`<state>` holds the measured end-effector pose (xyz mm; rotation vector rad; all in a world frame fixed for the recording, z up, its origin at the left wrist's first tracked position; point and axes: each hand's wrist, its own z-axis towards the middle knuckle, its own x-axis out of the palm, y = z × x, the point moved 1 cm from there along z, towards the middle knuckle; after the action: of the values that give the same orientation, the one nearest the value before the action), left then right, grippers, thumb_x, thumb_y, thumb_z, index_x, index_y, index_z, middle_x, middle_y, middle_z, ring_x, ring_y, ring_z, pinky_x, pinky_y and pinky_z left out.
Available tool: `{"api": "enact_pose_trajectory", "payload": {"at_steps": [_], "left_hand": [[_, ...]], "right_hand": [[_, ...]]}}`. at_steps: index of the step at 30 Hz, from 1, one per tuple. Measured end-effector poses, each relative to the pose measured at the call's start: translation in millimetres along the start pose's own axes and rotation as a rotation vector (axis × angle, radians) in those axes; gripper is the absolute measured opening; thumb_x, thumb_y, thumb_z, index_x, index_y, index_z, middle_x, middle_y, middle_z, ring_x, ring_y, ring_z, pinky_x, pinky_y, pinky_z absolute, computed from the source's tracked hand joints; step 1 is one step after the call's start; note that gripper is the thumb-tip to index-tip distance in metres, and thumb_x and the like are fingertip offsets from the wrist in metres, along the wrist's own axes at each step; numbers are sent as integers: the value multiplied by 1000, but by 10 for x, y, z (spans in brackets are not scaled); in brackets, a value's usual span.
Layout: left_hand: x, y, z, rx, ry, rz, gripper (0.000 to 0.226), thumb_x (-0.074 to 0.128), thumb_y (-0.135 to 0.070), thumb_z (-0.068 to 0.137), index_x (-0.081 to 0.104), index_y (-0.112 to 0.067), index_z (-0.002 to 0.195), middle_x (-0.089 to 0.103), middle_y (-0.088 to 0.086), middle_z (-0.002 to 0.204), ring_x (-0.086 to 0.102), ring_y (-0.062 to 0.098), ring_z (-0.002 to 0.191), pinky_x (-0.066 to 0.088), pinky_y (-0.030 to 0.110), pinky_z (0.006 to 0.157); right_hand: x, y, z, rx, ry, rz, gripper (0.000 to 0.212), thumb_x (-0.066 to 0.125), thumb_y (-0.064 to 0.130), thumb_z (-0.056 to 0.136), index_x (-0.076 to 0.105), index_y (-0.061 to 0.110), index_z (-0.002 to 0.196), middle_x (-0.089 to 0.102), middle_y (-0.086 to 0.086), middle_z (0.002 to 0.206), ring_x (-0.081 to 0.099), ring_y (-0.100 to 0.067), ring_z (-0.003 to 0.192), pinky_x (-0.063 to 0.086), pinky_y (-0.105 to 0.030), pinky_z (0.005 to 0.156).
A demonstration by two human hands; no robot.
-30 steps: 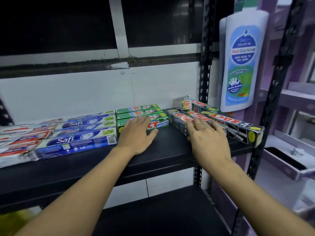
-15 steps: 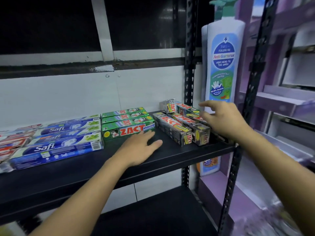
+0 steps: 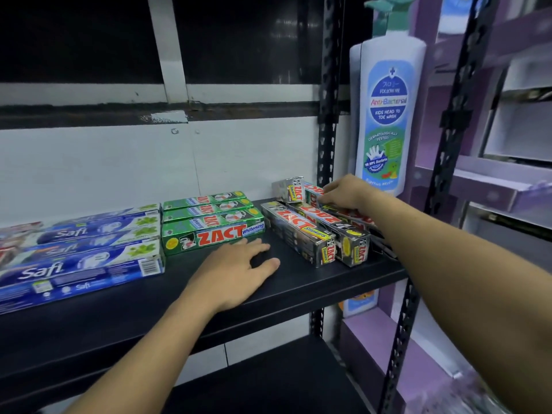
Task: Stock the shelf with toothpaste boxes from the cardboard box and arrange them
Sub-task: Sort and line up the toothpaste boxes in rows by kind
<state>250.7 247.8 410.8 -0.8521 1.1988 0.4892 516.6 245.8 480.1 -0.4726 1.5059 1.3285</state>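
Spanning the whole width of the view, the black shelf (image 3: pixel 298 294) carries every toothpaste box in sight; the cardboard box they come from is out of view. A tall anti-bacterial wash bottle (image 3: pixel 388 115) hangs beyond the shelf's right upright. At the left lies the stack of blue Safi boxes (image 3: pixel 80 264), then the green ZACT Whitening boxes (image 3: pixel 209 222), both with their long axes parallel to the shelf's front edge. The silver ZACT Smokers boxes (image 3: pixel 298 231) lie otherwise: their long axes slant from back-left to front-right, end flaps facing the person, so they sit crooked against the neat green stack just beside them. Squaring that row is, I judge, the step in hand, and it turns on swinging those far ends. The right hand (image 3: pixel 346 192) is the nearer one: it reaches over the row to its back end, fingers curled down onto a red-faced ZACT box end (image 3: pixel 312 196), apparently pinching it. The left hand (image 3: pixel 233 270) lies flat on the shelf with fingers spread and relaxed, holding nothing, its fingertips at the foot of the front green box, well apart from the slanted row. Smallest, a short Smokers box (image 3: pixel 289 190) stands at the back, just left of the right hand's fingers.
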Motion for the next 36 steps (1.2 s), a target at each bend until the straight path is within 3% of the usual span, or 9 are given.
{"api": "enact_pose_trajectory", "payload": {"at_steps": [9, 13, 16, 18, 23, 26, 29, 32, 36], "left_hand": [[-19, 4, 5, -3, -34, -34, 54, 41, -65, 94, 44, -43, 143, 30, -22, 156, 37, 8, 139, 27, 37, 117], [-13, 16, -9, -16, -73, -60, 56, 42, -65, 93, 45, -41, 143, 37, -17, 154, 40, 10, 138, 30, 36, 115], [-70, -1, -60, -30, -171, -110, 60, 42, -68, 92, 34, -48, 147, 63, -10, 128, 60, 8, 99, 45, 34, 100], [-125, -50, -111, 12, -252, -89, 59, 42, -66, 93, 27, -52, 148, 69, -8, 113, 57, 7, 80, 48, 32, 90], [-200, -126, -288, 87, -541, -374, 55, 58, -54, 92, 41, -48, 144, 63, -11, 131, 64, -2, 90, 46, 23, 89], [-242, -258, -423, 58, -503, -871, 56, 64, -47, 91, 48, -36, 143, 62, -12, 133, 59, -5, 114, 47, 29, 103], [-338, -333, -533, 10, -417, -1116, 59, 68, -52, 86, 53, -31, 139, 69, -7, 123, 64, 4, 111, 52, 35, 98], [-398, -250, -639, -73, -409, -1115, 65, 78, -51, 74, 60, -30, 132, 71, -5, 116, 68, 9, 107, 53, 37, 96], [-418, -53, -728, -110, -344, -924, 55, 79, -29, 82, 60, -27, 133, 70, -3, 121, 70, 8, 99, 58, 33, 85]], "right_hand": [[-48, -195, 126, 42, -163, 282, 33, 70, 26, 89, 69, 12, 119, 68, -8, 119, 63, -24, 105, 51, -36, 97], [-293, -205, -47, 27, -236, 503, 35, 69, 26, 90, 66, 15, 123, 66, -8, 117, 63, -21, 81, 58, -39, 77], [-497, -99, -392, -31, -271, 677, 41, 71, 26, 89, 63, 17, 128, 64, -10, 121, 66, -20, 80, 60, -43, 74], [-565, 6, -711, -78, -271, 840, 35, 69, 23, 90, 65, 15, 124, 69, -11, 112, 70, -17, 78, 58, -30, 56], [-386, 294, -1432, -157, -159, 1111, 27, 67, 18, 91, 68, 14, 118, 74, -10, 102, 71, -15, 71, 56, -32, 59], [-86, 457, -1739, -153, -75, 1195, 25, 67, 16, 91, 68, 13, 115, 75, -9, 101, 73, -20, 83, 56, -29, 59], [266, 645, -1974, -200, 21, 1202, 22, 62, 16, 94, 69, 15, 115, 76, -6, 100, 72, -18, 86, 59, -30, 66], [471, 768, -2081, -232, 169, 1085, 23, 55, 17, 99, 70, 20, 116, 76, -4, 97, 71, -20, 96, 58, -43, 86], [479, 850, -2126, -233, 300, 869, 36, 45, -3, 97, 70, 22, 105, 74, 10, 83, 70, -5, 82, 58, -20, 72]]}}
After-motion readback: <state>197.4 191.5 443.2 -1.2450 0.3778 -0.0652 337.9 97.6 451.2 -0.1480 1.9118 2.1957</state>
